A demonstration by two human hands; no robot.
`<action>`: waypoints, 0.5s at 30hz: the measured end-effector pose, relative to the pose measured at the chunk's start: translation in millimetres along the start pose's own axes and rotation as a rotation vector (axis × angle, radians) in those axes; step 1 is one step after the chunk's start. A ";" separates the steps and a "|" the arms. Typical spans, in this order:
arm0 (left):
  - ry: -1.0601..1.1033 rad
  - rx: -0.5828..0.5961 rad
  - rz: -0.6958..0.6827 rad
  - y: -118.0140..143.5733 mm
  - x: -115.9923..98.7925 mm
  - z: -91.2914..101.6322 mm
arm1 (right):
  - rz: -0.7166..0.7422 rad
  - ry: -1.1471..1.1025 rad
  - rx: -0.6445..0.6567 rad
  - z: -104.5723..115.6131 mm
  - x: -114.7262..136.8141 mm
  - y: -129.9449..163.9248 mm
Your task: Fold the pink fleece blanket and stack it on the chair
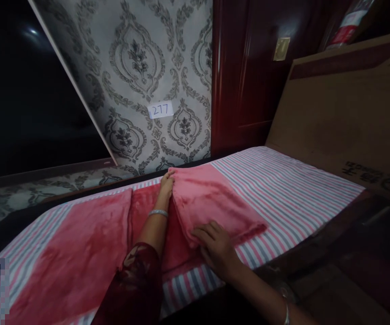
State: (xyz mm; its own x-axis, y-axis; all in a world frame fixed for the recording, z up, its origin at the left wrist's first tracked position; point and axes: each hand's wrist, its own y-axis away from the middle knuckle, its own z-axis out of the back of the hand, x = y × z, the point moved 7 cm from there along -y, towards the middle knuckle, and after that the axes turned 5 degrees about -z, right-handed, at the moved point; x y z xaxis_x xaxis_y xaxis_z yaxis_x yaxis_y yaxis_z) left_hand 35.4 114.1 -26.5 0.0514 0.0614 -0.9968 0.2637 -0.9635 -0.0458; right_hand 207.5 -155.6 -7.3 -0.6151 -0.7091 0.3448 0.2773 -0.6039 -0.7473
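A pink fleece blanket (113, 234) lies across the striped sheet (283, 180) of the bed, its right part already turned over into a doubled flap. The left hand (166, 184) pinches the flap's far corner near the patterned wall (140, 67), and the right hand (217, 246) lies open and flat on its near corner. The left stretch remains spread in a single layer, so the folding looks partly done.

striped bed (283, 180) open right of the pink blanket (211, 203); cardboard panel (344, 117) blocks far right, wall (147, 67) behind.
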 end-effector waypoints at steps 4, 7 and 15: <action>-0.034 -0.048 -0.015 4.2 7.7 14.5 | 0.007 0.005 0.064 -15.0 4.8 8.7; -0.044 -0.050 -0.016 4.9 11.5 15.8 | -0.023 0.014 0.079 -19.5 3.2 12.0; -0.040 -0.024 -0.014 4.7 6.9 11.7 | -0.010 0.032 0.149 -22.4 10.4 7.7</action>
State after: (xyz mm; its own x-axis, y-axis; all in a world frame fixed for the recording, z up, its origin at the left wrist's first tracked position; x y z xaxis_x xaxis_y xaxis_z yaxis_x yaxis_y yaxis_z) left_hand 25.7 107.0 -34.4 0.0095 0.0642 -0.9979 0.2868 -0.9562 -0.0587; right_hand 186.7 -159.4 -22.2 -0.6412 -0.6921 0.3314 0.3764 -0.6600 -0.6502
